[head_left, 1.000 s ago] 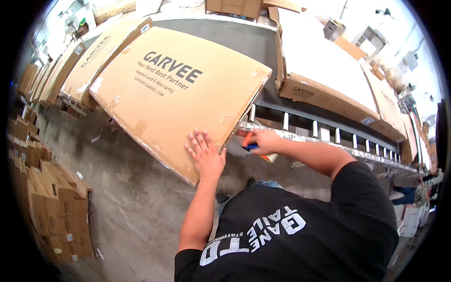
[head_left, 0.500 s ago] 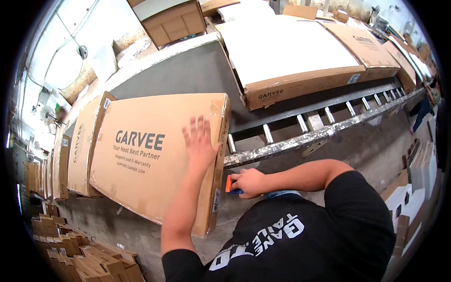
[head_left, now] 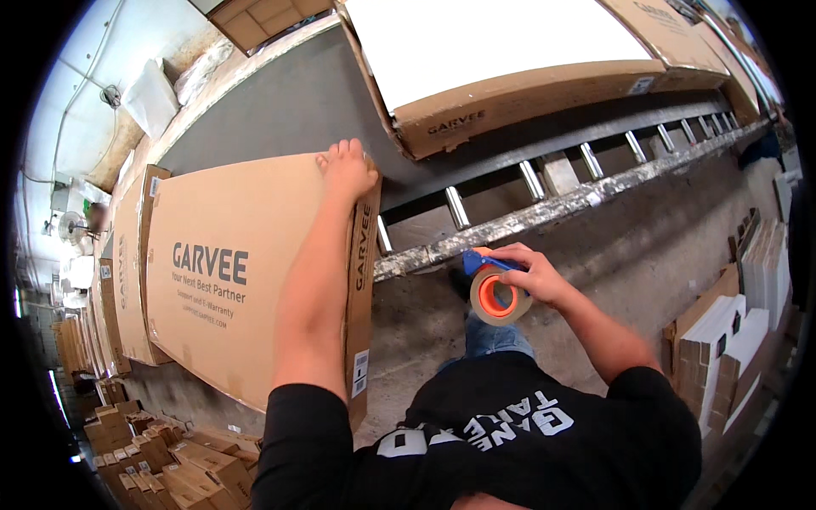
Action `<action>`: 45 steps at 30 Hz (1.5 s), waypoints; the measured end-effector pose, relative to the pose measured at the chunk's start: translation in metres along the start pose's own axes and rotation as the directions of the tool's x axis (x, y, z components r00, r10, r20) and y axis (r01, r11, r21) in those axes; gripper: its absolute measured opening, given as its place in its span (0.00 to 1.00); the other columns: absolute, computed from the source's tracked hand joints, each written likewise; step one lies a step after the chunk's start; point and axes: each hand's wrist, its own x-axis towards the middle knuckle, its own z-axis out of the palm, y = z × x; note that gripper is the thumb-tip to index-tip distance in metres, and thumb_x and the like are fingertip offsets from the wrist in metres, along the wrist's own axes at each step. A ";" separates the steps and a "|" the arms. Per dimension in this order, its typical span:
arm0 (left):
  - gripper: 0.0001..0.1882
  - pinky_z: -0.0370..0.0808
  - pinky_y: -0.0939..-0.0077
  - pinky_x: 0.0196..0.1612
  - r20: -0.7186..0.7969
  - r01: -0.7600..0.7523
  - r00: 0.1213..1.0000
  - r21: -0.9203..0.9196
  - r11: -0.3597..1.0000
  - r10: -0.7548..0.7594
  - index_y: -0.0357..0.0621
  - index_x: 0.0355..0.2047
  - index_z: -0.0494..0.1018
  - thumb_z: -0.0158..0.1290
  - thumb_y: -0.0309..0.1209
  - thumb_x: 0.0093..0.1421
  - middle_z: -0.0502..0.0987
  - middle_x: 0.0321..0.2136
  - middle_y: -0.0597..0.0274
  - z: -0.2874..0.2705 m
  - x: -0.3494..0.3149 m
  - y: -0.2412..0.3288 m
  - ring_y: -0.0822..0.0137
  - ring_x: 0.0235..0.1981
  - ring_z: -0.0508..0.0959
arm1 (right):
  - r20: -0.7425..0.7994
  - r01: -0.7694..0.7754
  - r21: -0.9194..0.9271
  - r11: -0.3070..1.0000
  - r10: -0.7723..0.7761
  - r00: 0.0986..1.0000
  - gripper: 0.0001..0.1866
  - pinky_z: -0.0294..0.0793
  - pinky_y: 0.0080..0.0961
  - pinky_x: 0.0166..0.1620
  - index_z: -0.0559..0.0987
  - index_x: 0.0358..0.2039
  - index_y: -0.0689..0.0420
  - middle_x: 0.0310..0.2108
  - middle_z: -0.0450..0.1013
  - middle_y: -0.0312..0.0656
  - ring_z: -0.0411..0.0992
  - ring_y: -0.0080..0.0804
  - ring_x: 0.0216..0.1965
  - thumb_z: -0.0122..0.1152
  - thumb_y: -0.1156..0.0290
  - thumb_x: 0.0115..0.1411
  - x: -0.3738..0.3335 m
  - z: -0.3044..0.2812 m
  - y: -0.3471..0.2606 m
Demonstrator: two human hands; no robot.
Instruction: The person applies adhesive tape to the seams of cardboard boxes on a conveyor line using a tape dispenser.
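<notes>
Since the preceding frame, the left hand (head_left: 347, 172) has shifted from the printed face to the far right corner of the large, flat, brown cardboard box (head_left: 259, 280), and the right hand (head_left: 537, 274) has risen, turning the blue-and-orange tape dispenser (head_left: 476, 262) so that its tan tape roll with an orange core (head_left: 487, 297) is visible. Of the 2 hands, the right grasps the dispenser, fingers closed about it, apart from the carton; the left rests on the corner with bent fingers, and whether it grips cannot be told. The carton lies printed face up at the left end of the silver metal rollers (head_left: 458, 208), just beside a similar brown carton (head_left: 134, 263). Beyond the rollers, 1 white-topped brown cardboard box (head_left: 501, 47) rests on the flat grey conveyor surface (head_left: 280, 102).
</notes>
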 end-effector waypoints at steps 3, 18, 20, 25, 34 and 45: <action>0.28 0.57 0.38 0.63 -0.117 -0.158 0.981 -0.011 0.987 0.156 0.43 0.48 0.67 0.62 0.39 0.50 0.70 0.47 0.54 0.012 -0.062 0.015 0.50 0.55 0.67 | -0.075 -0.076 0.290 0.954 0.102 0.992 0.26 0.70 0.27 0.57 0.76 0.57 0.62 0.51 0.73 0.42 0.73 0.29 0.52 0.61 0.75 0.55 -0.035 -0.002 0.027; 0.45 0.43 0.30 0.68 -0.170 -0.061 0.984 -0.002 0.998 0.060 0.45 0.70 0.56 0.61 0.48 0.57 0.49 0.73 0.47 0.034 -0.287 0.084 0.39 0.73 0.46 | 0.240 0.005 0.198 0.980 -0.053 0.969 0.27 0.70 0.25 0.58 0.77 0.58 0.60 0.54 0.74 0.43 0.73 0.29 0.52 0.58 0.73 0.55 0.044 -0.026 0.051; 0.49 0.43 0.30 0.68 -0.162 0.004 0.987 0.002 1.000 -0.004 0.46 0.71 0.54 0.62 0.51 0.56 0.47 0.73 0.47 0.040 -0.292 0.089 0.39 0.74 0.44 | 0.363 -0.019 0.140 0.990 -0.033 0.931 0.28 0.70 0.24 0.56 0.78 0.57 0.59 0.55 0.72 0.41 0.72 0.29 0.52 0.59 0.72 0.53 0.077 -0.031 0.027; 0.55 0.43 0.31 0.69 -0.189 0.056 0.980 -0.035 0.998 -0.062 0.45 0.72 0.49 0.64 0.53 0.53 0.46 0.73 0.45 0.041 -0.290 0.089 0.39 0.74 0.43 | 0.594 0.186 0.013 0.983 -0.157 0.789 0.28 0.66 0.27 0.58 0.78 0.56 0.59 0.55 0.71 0.43 0.69 0.33 0.54 0.62 0.69 0.52 0.131 -0.013 0.017; 0.50 0.48 0.44 0.71 -0.110 0.302 0.868 -0.657 0.690 -0.485 0.44 0.72 0.50 0.45 0.65 0.60 0.51 0.72 0.50 0.082 -0.416 -0.087 0.47 0.73 0.48 | 0.380 -0.726 0.511 0.460 0.637 0.671 0.26 0.68 0.42 0.64 0.70 0.63 0.54 0.58 0.72 0.42 0.70 0.38 0.59 0.56 0.60 0.66 -0.047 0.106 0.316; 0.32 0.60 0.63 0.66 -0.337 -0.425 0.089 -0.864 0.271 -0.937 0.42 0.67 0.57 0.39 0.52 0.73 0.63 0.64 0.59 0.268 -0.457 -0.236 0.62 0.64 0.63 | 0.094 -0.433 0.059 0.900 0.427 0.899 0.25 0.64 0.32 0.65 0.71 0.60 0.60 0.59 0.71 0.42 0.66 0.38 0.62 0.61 0.67 0.63 0.038 0.356 0.458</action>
